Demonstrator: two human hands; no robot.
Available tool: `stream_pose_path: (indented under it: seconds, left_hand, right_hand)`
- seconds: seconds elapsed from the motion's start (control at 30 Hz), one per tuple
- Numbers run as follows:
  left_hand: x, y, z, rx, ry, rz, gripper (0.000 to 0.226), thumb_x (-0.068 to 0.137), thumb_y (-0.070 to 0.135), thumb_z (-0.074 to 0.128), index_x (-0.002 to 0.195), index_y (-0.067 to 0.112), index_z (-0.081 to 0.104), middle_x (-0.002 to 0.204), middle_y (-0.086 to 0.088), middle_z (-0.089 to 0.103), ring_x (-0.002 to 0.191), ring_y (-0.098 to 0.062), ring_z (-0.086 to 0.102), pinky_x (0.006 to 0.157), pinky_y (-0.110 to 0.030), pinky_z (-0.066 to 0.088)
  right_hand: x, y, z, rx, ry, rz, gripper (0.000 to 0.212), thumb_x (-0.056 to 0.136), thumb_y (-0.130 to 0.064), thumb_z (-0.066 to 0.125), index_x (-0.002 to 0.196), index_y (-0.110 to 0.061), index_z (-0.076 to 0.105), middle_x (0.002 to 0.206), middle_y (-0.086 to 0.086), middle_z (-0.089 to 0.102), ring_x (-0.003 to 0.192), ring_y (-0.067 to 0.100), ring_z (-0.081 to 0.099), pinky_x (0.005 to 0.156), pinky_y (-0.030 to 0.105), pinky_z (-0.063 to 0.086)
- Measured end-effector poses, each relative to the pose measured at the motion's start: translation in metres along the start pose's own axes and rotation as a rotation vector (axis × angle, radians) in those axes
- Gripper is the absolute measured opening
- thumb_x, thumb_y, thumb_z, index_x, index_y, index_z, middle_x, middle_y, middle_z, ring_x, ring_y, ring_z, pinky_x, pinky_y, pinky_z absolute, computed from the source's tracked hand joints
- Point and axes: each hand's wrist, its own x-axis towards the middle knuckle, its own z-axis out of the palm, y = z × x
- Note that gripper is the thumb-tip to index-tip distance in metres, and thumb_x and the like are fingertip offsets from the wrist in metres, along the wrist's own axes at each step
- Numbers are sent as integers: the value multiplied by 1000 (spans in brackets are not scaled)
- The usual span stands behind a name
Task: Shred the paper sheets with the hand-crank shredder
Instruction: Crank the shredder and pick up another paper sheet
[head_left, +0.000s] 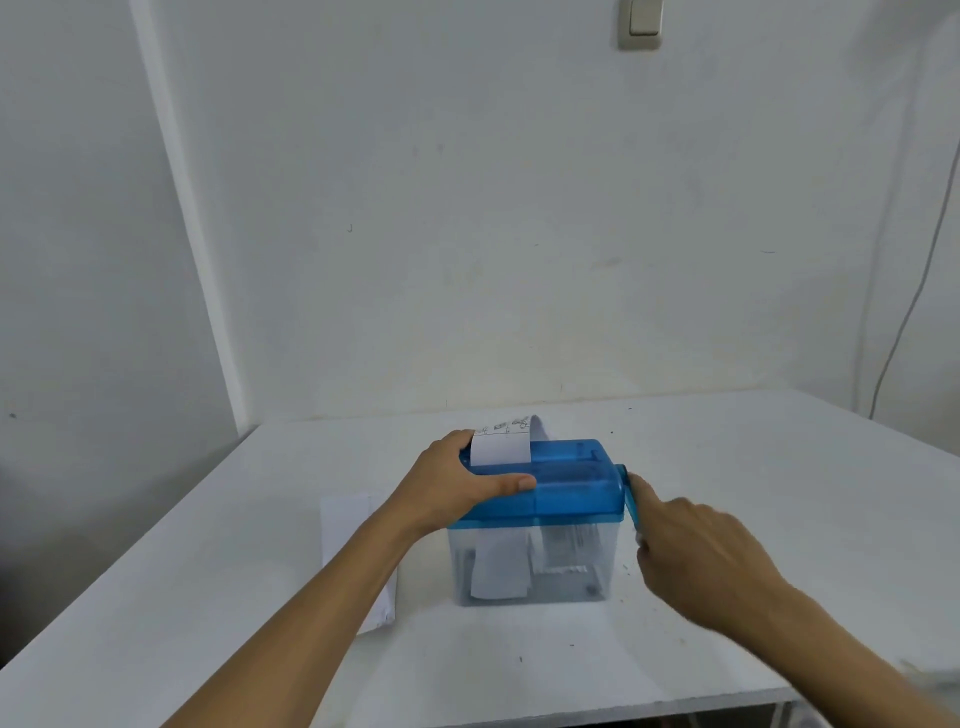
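One shredder midway between tabletop side edges; left hand clasps its top beside paper sheet, right hand grips crank

The shredder lid and crank are showing translucent blue over a clear, greyish bin. The white paper strip is showing dark printed marks along its top; the counter is looking white.

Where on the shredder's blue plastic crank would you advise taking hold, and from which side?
Likely its lower free end, from the right: the blue plastic crank hangs down from a hub on the right end of the blue lid, so the tip gives most leverage. The right hand holds there; the left hand steadies the lid.
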Motion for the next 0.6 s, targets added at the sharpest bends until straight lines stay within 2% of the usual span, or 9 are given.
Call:
stream_pose_path:
  seconds: [0.07, 0.13, 0.23, 0.27, 0.3, 0.37, 0.43, 0.53, 0.6]
  left_hand:
    - [0, 0, -1, -13, -10, -1, 89, 48, 68, 79, 125, 31, 55, 113, 19, 62, 100, 0, 60, 75, -14, 50]
    - [0, 0, -1, -23, -16, 1, 90, 47, 68, 79, 126, 32, 55, 114, 21, 62, 101, 2, 60, 77, -13, 50]
    - [1, -2, -2, -19, -13, 3, 95, 46, 71, 79, 129, 31, 56, 116, 21, 62, 103, 1, 60, 78, -14, 50]
    - [1, -2, -2, -15, -10, 2, 94, 46, 71, 78, 129, 31, 56, 116, 21, 62, 102, 2, 59, 77, -14, 50]
    - [0, -2, -2, -12, -8, 0, 93, 46, 71, 78, 128, 32, 56, 116, 21, 62, 102, 2, 59, 77, -14, 50]
    - [1, -2, -2, -15, -6, 3, 90, 47, 71, 79, 127, 35, 56, 115, 23, 61, 102, 4, 58, 78, -14, 50]
    - [1, -1, -2, -16, -7, 8, 88, 48, 69, 79, 127, 37, 55, 113, 25, 60, 102, 6, 57, 80, -14, 49]
    - [1, -3, -3, -12, -14, 19, 90, 49, 70, 80, 129, 37, 57, 117, 25, 62, 105, 5, 58, 83, -15, 49]
    - [0, -3, -3, -15, -27, 25, 87, 49, 70, 80, 127, 38, 58, 116, 26, 63, 104, 7, 58, 83, -14, 49]
  right_hand:
    - [5, 0, -27, -4, -70, 3, 24, 93, -20, 42, 116, -24, 45, 78, -8, 48, 63, 7, 48, 56, 22, 39]
    - [16, -1, -50, -33, -139, 10, 10, 88, -20, 46, 97, -21, 49, 82, -6, 51, 66, 9, 50, 58, 22, 40]
    - [50, 2, -73, -100, -269, -9, 20, 87, -25, 52, 105, -19, 55, 94, -4, 60, 80, 12, 58, 72, 25, 51]
    - [64, 4, -78, -92, -347, -19, 18, 87, -28, 55, 101, -17, 58, 92, -4, 62, 79, 11, 58, 70, 24, 51]
    - [77, 7, -83, -56, -433, -27, 15, 87, -31, 60, 91, -16, 60, 81, -5, 61, 69, 10, 54, 62, 20, 47]
    - [98, 12, -92, 51, -568, -20, 25, 85, -34, 68, 70, -16, 59, 58, -6, 47, 49, 10, 38, 47, 19, 34]
    - [115, 15, -94, 147, -544, -14, 29, 86, -35, 66, 69, -12, 63, 52, -5, 46, 45, 12, 39, 46, 20, 37]
    - [132, 16, -82, 359, -373, 13, 38, 95, -39, 53, 83, -9, 74, 69, 2, 64, 68, 18, 66, 57, 28, 52]
    - [139, 17, -67, 530, -173, 45, 43, 98, -45, 52, 81, -10, 70, 76, 8, 67, 76, 23, 69, 54, 30, 54]
